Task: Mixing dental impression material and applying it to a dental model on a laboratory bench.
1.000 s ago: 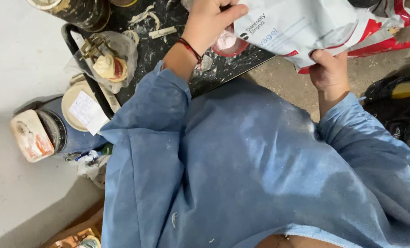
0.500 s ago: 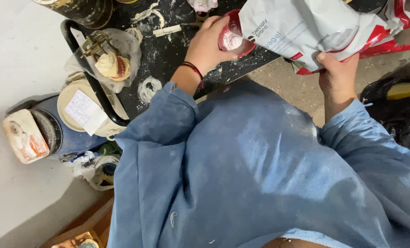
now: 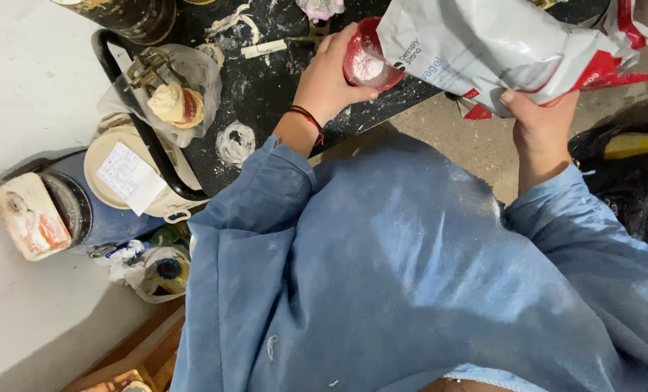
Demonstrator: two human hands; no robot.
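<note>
My left hand (image 3: 331, 76) grips a small red bowl (image 3: 367, 65) with white powder in it, held over the edge of a black worktop (image 3: 266, 87). A large grey-white bag with red corners (image 3: 498, 47) is tilted with its mouth at the bowl. My right hand (image 3: 538, 116) holds that bag from below. Both arms wear blue sleeves, and a red-and-black band circles my left wrist.
A plastic-wrapped dental cast on a metal frame (image 3: 168, 98) sits at the worktop's left. White powder smears mark the black top. Below it stand a round white lid with a paper note (image 3: 124, 174), a blue container (image 3: 70, 210) and a black bag (image 3: 629, 181) on the right.
The red bowl has come down toward the worktop edge and sits under the bag's mouth. My right hand stays under the bag.
</note>
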